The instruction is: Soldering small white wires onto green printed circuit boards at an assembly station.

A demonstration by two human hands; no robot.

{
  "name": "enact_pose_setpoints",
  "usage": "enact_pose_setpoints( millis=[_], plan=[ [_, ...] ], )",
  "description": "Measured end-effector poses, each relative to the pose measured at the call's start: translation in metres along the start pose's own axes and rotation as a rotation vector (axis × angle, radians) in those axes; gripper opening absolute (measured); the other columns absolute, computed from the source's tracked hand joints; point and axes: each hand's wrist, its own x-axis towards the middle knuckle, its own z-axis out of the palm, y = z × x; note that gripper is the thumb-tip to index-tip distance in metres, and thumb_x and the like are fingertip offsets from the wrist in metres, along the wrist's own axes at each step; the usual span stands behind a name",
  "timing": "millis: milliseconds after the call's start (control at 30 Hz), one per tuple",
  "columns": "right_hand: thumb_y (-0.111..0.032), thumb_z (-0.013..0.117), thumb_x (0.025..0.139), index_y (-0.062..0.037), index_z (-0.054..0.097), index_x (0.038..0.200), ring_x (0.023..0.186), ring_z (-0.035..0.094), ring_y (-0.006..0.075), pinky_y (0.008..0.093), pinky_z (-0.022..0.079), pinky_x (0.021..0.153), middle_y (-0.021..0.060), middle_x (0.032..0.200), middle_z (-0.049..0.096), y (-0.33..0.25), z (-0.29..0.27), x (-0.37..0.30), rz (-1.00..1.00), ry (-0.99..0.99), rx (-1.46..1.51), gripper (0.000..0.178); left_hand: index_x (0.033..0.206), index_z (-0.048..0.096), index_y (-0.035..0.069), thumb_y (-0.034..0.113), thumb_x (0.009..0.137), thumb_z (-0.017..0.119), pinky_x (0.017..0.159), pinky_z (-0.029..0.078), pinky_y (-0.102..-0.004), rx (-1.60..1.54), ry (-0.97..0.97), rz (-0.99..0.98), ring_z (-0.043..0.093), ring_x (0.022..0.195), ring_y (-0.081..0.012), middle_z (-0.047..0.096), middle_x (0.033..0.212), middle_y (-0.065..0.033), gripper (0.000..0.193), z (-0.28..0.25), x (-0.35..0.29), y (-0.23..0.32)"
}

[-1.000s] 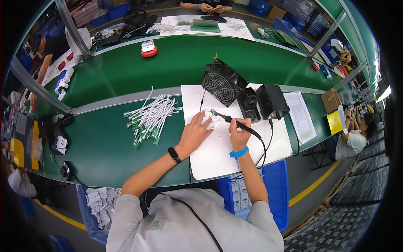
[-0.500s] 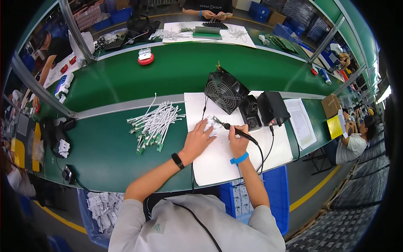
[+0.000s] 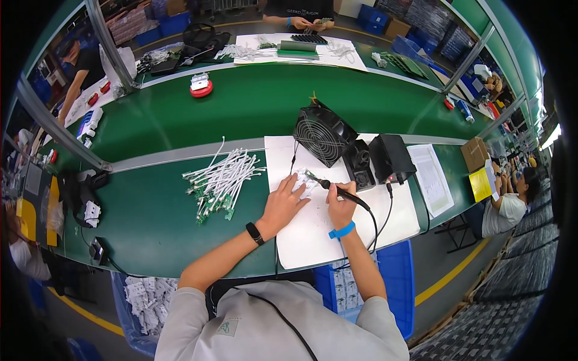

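A soldering iron (image 3: 345, 193) with a black handle is gripped in my right hand (image 3: 341, 208), its tip pointing up and left. The tip meets a small green circuit board (image 3: 310, 174) by a white plastic part (image 3: 305, 184) on the white work sheet (image 3: 313, 243). My left hand (image 3: 283, 206) rests on the sheet, fingers spread around that part and holding it at its edges; the fingers partly hide it. Left of this hand lies a pile of white cables with green boards (image 3: 223, 177). Beyond the part stands a black fan (image 3: 324, 132).
Right of the fan are a black soldering iron stand (image 3: 359, 163) and a black power unit (image 3: 392, 157). Printed paper (image 3: 431, 179) lies farther right. A green conveyor belt (image 3: 253, 99) carries a red-and-white item (image 3: 201, 85). Blue bins (image 3: 394, 289) sit below the bench. Co-workers sit around.
The red-and-white item on the belt has shifted slightly left and toward the far-left side. My hands and the soldering iron stay nearly in place.
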Motion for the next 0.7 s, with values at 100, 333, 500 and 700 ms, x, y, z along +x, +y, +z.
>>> enact_pose_setpoints(
  millis=[100,333,500,700],
  plan=[
    [-0.007,0.072,0.095,-0.0011,0.054,0.093,0.056,0.065,0.0160,0.0275,0.050,0.055,0.0094,0.070,0.065,-0.001,0.002,0.000,0.056,0.010,0.091,0.019,0.118,0.072,0.004,0.031,0.091,0.074,0.090,0.059,-0.0389,0.001,0.000,0.001,0.057,0.129,-0.0353,0.058,0.140,-0.0249,0.038,0.001,0.000,-0.001],
    [-0.004,0.066,0.097,-0.0029,0.050,0.095,0.076,0.054,0.0124,0.0296,0.047,0.071,0.0091,0.081,0.059,0.008,-0.008,-0.003,-0.002,0.127,0.128,0.016,0.117,0.072,0.004,0.030,0.091,0.074,0.089,0.059,-0.0385,0.003,-0.001,-0.006,0.057,0.128,-0.0350,0.058,0.139,-0.0246,0.037,-0.001,0.000,0.000],
    [-0.005,0.063,0.098,-0.0055,0.045,0.095,0.071,0.043,0.0094,0.0252,0.039,0.064,0.0033,0.078,0.048,-0.002,-0.009,0.000,-0.099,0.149,0.126,0.018,0.117,0.072,0.004,0.030,0.090,0.075,0.088,0.059,-0.0381,0.008,0.021,0.008,0.057,0.126,-0.0346,0.058,0.138,-0.0245,0.037,0.000,-0.001,0.000],
    [-0.006,0.063,0.099,-0.0051,0.045,0.095,0.072,0.044,0.0086,0.0238,0.039,0.063,0.0031,0.078,0.050,-0.003,-0.009,0.002,-0.067,0.113,0.113,0.018,0.118,0.071,0.004,0.029,0.090,0.075,0.088,0.059,-0.0381,0.004,0.019,0.007,0.058,0.126,-0.0347,0.058,0.138,-0.0247,0.038,0.002,-0.001,0.000]
  ],
)
